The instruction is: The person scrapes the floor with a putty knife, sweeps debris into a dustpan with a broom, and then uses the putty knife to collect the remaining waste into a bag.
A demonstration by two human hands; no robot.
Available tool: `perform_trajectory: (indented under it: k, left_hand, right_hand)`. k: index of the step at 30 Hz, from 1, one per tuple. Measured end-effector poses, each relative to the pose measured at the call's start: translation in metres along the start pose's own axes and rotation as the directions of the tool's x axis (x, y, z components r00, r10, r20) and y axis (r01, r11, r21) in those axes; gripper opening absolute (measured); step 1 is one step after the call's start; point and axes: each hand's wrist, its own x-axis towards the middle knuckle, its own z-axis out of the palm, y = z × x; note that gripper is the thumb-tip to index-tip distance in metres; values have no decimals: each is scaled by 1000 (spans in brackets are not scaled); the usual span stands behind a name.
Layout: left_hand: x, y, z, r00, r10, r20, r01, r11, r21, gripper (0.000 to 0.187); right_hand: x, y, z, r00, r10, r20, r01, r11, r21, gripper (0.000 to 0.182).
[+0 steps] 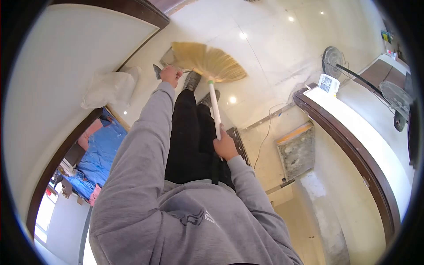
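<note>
In the head view my right hand [225, 145] is closed round the white handle [215, 104] of a broom. Its fan of straw-coloured bristles [207, 61] spreads over the pale floor, just past my shoes. My left hand [171, 76] is closed, fingers curled, left of the broom head. A grey, dustpan-like flat piece [167, 57] lies behind that hand, partly covered by bristles, and a dark pointed end [157, 71] sticks out on its left. The fingers hide the grip, so I cannot tell exactly what it holds.
A clear plastic bag [110, 88] leans by the left wall. Blue sheeting [104, 145] shows through the left doorway. A thin cable [265, 137] runs over the floor near a dusty grey slab [297, 152]. Right, a dark wooden frame [349, 161] and a black stand with a round base [333, 62].
</note>
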Motion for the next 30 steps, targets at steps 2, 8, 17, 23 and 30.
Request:
perform_trajectory:
  k: [2,8,17,23,30]
  left_hand:
    - [1,-2,-6,1000,2,-19,-2,1000,1,11]
    - [5,-11,-56,997,70,-16,-69,996,50,28]
    - [-32,-31,-142,993,50,-108,-57,996,-72,34]
    - [92,-118,-224,936,275,221,-296,953,68,20]
    - [-11,-77,-202,1000,-18,24,23,980,-197,9]
  right_hand:
    - [-26,15,-16,995,-97,-17,98,994,54,73]
    - [-130,31,-93,973,112,201,-198,850,488,65]
    - [-73,16,-32,993,-39,-108,39,999,-3,72]
    - [-25,10,60,999,29,22,-25,985,-172,76]
    - [-111,22,75,987,-46,156,41,999,36,68]
